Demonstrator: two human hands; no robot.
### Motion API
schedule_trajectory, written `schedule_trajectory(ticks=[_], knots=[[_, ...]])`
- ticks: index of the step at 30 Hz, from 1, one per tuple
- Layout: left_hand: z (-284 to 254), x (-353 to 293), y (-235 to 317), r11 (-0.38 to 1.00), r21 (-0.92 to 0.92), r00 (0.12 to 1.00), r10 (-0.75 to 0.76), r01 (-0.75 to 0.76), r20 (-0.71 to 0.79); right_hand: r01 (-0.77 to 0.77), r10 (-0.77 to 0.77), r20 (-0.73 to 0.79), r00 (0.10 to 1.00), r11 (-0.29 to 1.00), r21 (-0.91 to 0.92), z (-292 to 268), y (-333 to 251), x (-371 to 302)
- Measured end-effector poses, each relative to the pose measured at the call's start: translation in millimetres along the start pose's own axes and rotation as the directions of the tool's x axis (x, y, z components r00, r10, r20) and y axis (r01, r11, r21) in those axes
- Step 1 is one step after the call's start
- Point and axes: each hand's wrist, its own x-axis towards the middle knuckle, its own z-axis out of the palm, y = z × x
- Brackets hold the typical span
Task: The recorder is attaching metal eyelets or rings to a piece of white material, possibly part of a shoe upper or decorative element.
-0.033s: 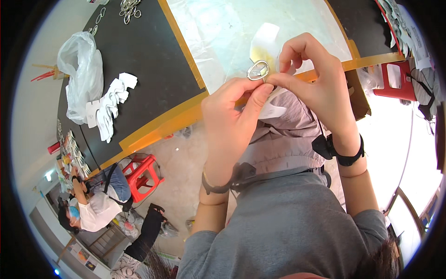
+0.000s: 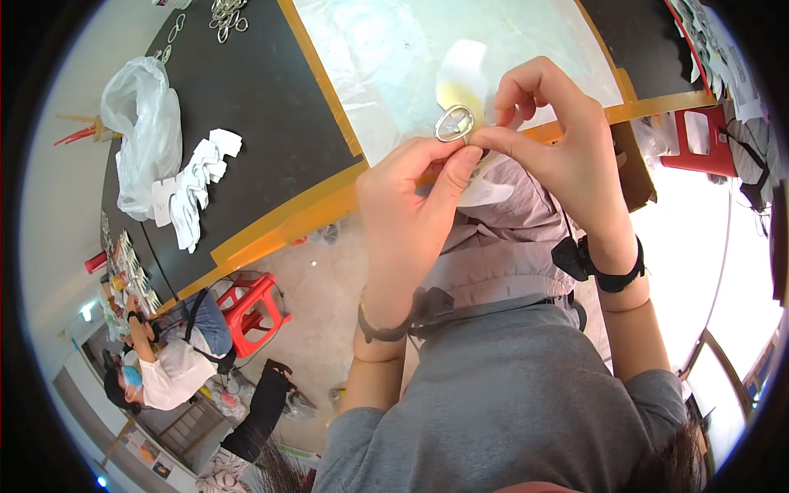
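Note:
In front of me, above the table's near edge, an oval metal buckle (image 2: 454, 123) stands up from my fingertips. A white strip (image 2: 464, 62) with a yellowish patch rises behind it, and a white end hangs below my fingers. My left hand (image 2: 411, 193) is closed, thumb and forefinger pinching at the buckle's lower rim. My right hand (image 2: 571, 148) is also closed, its thumb tip meeting the left fingertips beside the buckle and its other fingers curled. The exact grip on the strip is partly hidden behind the fingers.
The dark table (image 2: 271, 131) carries a white sheet (image 2: 362, 49) edged with orange tape. To the left lie a clear plastic bag (image 2: 144, 123), a pile of white strips (image 2: 193, 193) and metal rings (image 2: 228, 18). Red stools (image 2: 251, 312) and a seated person (image 2: 173, 370) are beyond.
The buckle and the white strip have tilted very slightly to the left. Both hands keep nearly the same place and grip.

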Motion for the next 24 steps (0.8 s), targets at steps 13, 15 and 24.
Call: schedule_trajectory(ticks=[13,15,24], knots=[[23,-1,-8,0.91,-0.363,0.961,0.113,-0.202,-0.252,-0.034,0.051,-0.166,0.985,0.994,0.103,21,6,-18],[22,-2,-6,0.928,-0.328,0.963,0.093,-0.177,-0.254,-0.057,0.074,-0.154,0.985,0.992,0.115,21,8,-20],[17,-2,-14,0.959,-0.01,0.931,0.272,-0.283,-0.244,0.02,-0.013,-0.228,0.974,0.999,0.029,21,7,-16]])
